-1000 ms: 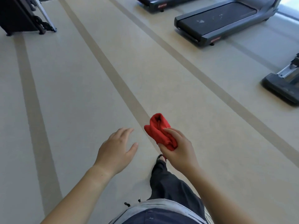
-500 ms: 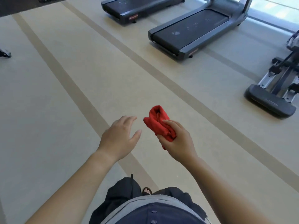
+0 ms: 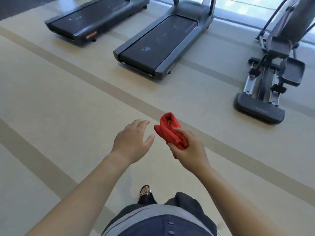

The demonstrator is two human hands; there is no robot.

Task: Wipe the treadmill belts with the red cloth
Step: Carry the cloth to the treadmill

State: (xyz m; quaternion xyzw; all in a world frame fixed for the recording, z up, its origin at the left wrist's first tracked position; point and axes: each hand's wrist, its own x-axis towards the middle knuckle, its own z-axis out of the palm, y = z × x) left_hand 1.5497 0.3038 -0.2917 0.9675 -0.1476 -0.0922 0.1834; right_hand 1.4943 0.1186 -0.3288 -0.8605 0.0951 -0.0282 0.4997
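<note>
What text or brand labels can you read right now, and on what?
On the left treadmill, a red rear label: too blurred to read.
On the nearer treadmill, a red corner label: too small to read.
On the elliptical, a foot plate: unreadable.
On the red cloth: no print shows.

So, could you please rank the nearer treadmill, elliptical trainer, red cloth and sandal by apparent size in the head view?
1. Nearer treadmill and elliptical trainer: look alike, both cropped, so unranked.
2. Red cloth.
3. Sandal.
</note>
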